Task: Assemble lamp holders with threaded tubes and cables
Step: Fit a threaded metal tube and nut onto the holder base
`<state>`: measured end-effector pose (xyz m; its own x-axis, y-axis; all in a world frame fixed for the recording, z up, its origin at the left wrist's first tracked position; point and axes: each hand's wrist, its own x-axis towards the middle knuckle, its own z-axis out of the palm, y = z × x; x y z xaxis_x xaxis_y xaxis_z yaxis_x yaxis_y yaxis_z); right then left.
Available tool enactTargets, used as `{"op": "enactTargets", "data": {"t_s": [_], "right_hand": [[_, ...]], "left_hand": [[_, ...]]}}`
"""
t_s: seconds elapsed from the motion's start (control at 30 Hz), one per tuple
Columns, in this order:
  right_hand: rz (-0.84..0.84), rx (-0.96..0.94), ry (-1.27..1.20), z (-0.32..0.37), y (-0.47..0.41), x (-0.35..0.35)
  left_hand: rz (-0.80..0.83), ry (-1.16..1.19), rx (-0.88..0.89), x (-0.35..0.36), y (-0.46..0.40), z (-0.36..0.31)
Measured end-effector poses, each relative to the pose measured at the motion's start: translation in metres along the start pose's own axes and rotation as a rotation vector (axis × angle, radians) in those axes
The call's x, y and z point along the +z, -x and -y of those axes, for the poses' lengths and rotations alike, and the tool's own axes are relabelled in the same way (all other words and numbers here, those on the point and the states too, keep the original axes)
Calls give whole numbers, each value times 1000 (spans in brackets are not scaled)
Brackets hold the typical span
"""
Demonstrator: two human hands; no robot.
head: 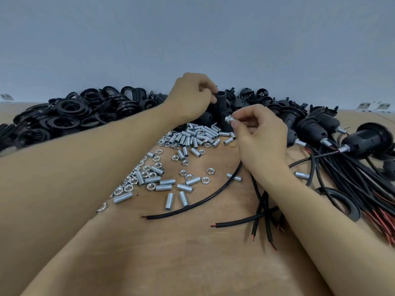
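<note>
Between our hands, we pinch a nutted threaded tube (230, 119) in the right hand (259, 133), aimed leftward at the lamp holder (221, 100) gripped by the left hand (190, 97), seemingly for screwing together.

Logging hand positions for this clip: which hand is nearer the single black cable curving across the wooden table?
Right. The right hand is directly above the black cable's upper end; the left hand is farther back, gripping a black lamp holder.

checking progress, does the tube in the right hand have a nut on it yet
Yes, it seems: the threaded tube pinched by the right hand carries a hex nut at its free end.
</note>
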<state>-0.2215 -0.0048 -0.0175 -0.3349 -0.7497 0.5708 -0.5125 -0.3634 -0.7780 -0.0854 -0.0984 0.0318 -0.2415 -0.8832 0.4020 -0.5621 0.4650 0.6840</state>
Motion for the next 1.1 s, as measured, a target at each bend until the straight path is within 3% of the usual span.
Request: {"op": "enactTargets", "data": {"t_s": [0.17,0.3,0.4,0.5,0.67,0.8,0.9,1.0,1.1], "right_hand": [[-42,98,-58,-1,-4,-1],[-58,127,-22,-1,-6,-3],[-79,147,-31,1,-5,-5],[-181,152,-40,4,-7,-11],[-395,212,-122,1,-17,-28],[-382,263,-170,1,-19,-27],[-329,202,-136,3,-17,-24],[-283,177,-105,2,-17,-24],[-247,188,-85,0,-16,-22]], "left_hand": [[124,184,142,10,48,-8],[-98,188,313,-1,67,-8],[-167,219,305,-8,67,-3],[-45,-23,265,-7,52,3],[157,-452,359,14,-1,2],[140,-699,464,41,-41,-14],[229,-976,409,60,-55,-25],[293,-929,205,66,-65,-24],[297,-867,156,61,-71,-23]]}}
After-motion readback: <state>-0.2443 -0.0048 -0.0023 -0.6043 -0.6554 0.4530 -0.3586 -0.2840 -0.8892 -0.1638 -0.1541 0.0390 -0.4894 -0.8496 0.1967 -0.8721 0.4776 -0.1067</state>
